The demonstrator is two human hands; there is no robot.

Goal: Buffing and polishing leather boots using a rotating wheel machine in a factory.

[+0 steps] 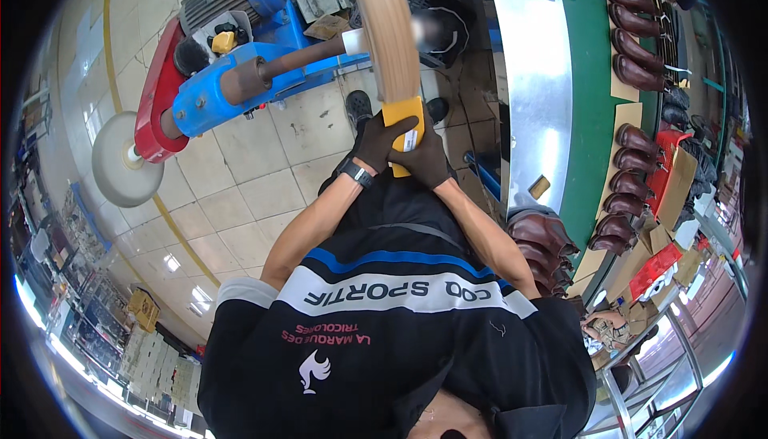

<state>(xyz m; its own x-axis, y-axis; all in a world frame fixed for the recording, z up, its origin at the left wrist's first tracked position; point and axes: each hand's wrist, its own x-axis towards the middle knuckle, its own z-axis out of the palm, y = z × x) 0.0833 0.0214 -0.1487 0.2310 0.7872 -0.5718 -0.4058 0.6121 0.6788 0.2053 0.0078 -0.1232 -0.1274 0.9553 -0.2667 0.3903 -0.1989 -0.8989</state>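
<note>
Both my hands wear dark gloves and grip a yellow block [410, 108] with a small white label. My left hand [376, 141] wraps it from the left, with a watch on that wrist. My right hand [430, 159] is closed round its right side, lower down. The block's far end meets the lower edge of a tan buffing wheel [387, 39], which looks blurred as if spinning. A brown shaft [304, 58] carries the wheel from a blue machine housing [210, 93].
A red belt guard [161, 95] and a pale round wheel [120, 159] stand at the machine's left end; its motor [220, 8] is behind. On my right are a metal counter [538, 79], a green belt [590, 63], and rows of brown leather shoes [636, 39]. More brown leather pieces [540, 243] sit near my right elbow.
</note>
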